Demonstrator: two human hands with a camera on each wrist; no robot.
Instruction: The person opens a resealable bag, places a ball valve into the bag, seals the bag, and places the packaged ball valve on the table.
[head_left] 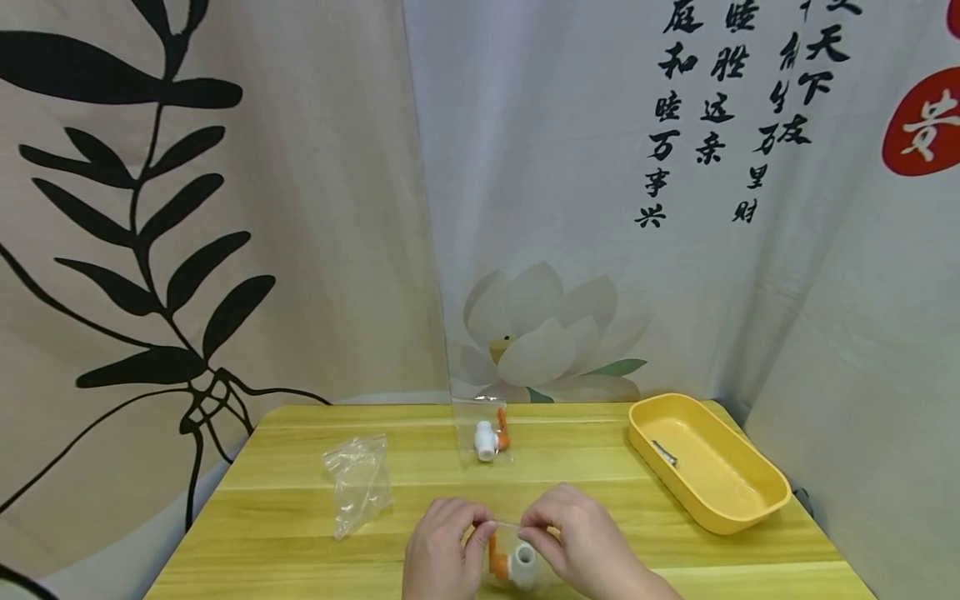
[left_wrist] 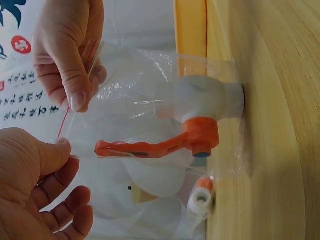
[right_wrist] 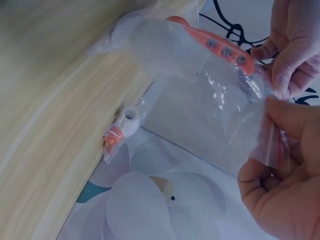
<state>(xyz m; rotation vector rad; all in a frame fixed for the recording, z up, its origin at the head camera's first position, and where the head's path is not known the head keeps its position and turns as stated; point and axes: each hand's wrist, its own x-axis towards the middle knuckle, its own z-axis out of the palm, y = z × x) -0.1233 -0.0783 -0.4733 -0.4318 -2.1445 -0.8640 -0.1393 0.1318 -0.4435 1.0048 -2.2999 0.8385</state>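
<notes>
A clear zip bag (left_wrist: 132,107) with a red line along its mouth stands between both hands, low in the middle of the head view. Inside it is a white plastic ball valve (head_left: 523,567) with an orange lever handle (left_wrist: 145,149); the bag's bottom rests at the tabletop. My left hand (head_left: 447,546) pinches one side of the bag's mouth between thumb and index finger. On the other side, my right hand (head_left: 577,542) pinches the same edge, its thumb and fingers close to the left ones. Whether the seal is parted I cannot tell.
Farther back on the wooden table (head_left: 262,533) lies another bagged white valve (head_left: 486,440) with an orange handle. A crumpled clear bag (head_left: 360,487) lies to the left. At the right sits a yellow tray (head_left: 750,504) holding a small item (head_left: 663,452). A printed curtain hangs behind.
</notes>
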